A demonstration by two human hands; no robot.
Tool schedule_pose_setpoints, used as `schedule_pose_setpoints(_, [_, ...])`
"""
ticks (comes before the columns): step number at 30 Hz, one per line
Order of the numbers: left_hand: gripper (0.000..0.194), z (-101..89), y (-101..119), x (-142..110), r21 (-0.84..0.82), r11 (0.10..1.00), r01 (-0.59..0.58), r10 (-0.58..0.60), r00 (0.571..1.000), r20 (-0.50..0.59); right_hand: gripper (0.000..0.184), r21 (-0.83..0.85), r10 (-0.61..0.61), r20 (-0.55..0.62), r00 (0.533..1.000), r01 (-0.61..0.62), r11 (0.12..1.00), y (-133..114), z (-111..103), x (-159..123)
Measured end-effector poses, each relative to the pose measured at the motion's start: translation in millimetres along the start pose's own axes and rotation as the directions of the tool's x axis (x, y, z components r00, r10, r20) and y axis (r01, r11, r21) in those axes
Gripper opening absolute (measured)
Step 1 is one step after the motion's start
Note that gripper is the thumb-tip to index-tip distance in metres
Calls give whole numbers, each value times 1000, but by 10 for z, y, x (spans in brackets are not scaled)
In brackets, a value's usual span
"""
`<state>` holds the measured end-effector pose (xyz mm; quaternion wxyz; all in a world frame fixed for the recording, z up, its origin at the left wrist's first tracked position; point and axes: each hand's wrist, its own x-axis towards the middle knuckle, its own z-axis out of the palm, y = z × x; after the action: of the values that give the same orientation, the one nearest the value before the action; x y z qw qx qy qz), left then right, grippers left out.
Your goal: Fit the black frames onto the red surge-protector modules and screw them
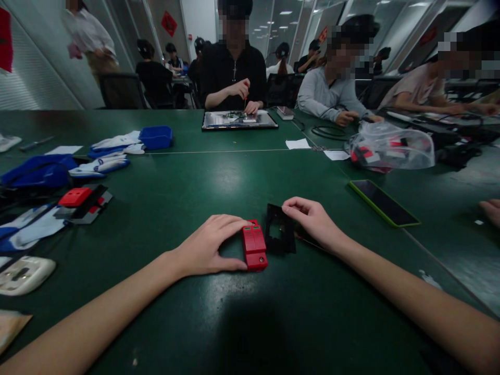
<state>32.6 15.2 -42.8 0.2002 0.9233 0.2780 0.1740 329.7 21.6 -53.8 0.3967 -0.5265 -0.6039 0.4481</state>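
Close to the middle of the table, my left hand (pixel 213 245) holds a red surge protector module (pixel 255 245) by its ends, thumb at the near end and fingers at the far end. The module has two small green windows and a screw near its front. Just to its right stands a black plastic frame (pixel 280 242) with a cut-out in its centre. My right hand (pixel 312 221) pinches that frame at its upper right corner between thumb and fingers. A thin, dark rod-like item lies partly hidden beneath my right hand; I cannot make out what it is.
On the left lie blue trays (pixel 156 137), white-and-blue gloves (pixel 101 165) and a red-and-grey device (pixel 84 203). A green-edged phone (pixel 383 202) and a clear plastic bag (pixel 402 146) are at right. Across the table, a person works on a flat panel (pixel 219 120).
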Motion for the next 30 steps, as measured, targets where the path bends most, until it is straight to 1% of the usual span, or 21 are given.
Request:
schedule_pose_setpoints(3, [54, 3, -10, -8, 14, 1000, -26, 26, 1000, 7, 38, -7, -16, -23, 1000, 16, 1000, -19, -10, -6])
schedule_pose_setpoints(5, [49, 7, -5, -11, 22, 999, -34, 34, 999, -6, 38, -16, -32, -45, 998, 32, 999, -23, -14, -4])
schedule_pose_setpoints(9, [49, 19, 10, -14, 17, 999, -33, 33, 999, -29, 39, -27, -71, -89, 994, 69, 997, -22, -15, 0])
schedule_pose_setpoints(12, [52, 27, 9, -14, 16, 999, -34, 35, 999, -25, 39, -13, -85, -108, 991, 84, 996, -39, -9, -14])
schedule_pose_setpoints(14, [50, 27, 6, -10, 23, 999, -33, 34, 999, -32, 39, 5, -100, -126, 987, 101, 995, -63, 0, -32])
schedule_pose_setpoints(17, [47, 18, 12, 2, 27, 997, -69, 70, 997, -34, 38, 49, -107, -146, 983, 116, 992, -102, 19, -63])
schedule_pose_setpoints(20, [47, 11, 36, 13, 14, 995, -102, 102, 995, 21, 38, 51, -67, -106, 992, 73, 996, -119, 37, -89])
schedule_pose_setpoints(23, [45, 18, 75, 12, -8, 997, -74, 74, 997, 36, 36, -39, -66, -56, 996, 63, 997, -124, 42, -112])
schedule_pose_setpoints(25, [41, 34, 108, 7, -37, 998, -49, 49, 999, -2, 31, -125, -116, -58, 992, 108, 986, -153, 37, -137])
schedule_pose_setpoints(27, [38, 55, 149, 7, -62, 998, -19, 16, 999, -42, 25, -232, -224, -58, 973, 205, 951, -220, 34, -185])
schedule_pose_setpoints(28, [37, 67, 171, 10, -69, 998, -2, -1, 999, -53, 21, -296, -298, -42, 954, 273, 915, -265, 37, -221])
schedule_pose_setpoints(30, [35, 92, 213, 22, -69, 997, 20, -24, 998, -57, 17, -399, -464, 38, 885, 439, 805, -358, 62, -317])
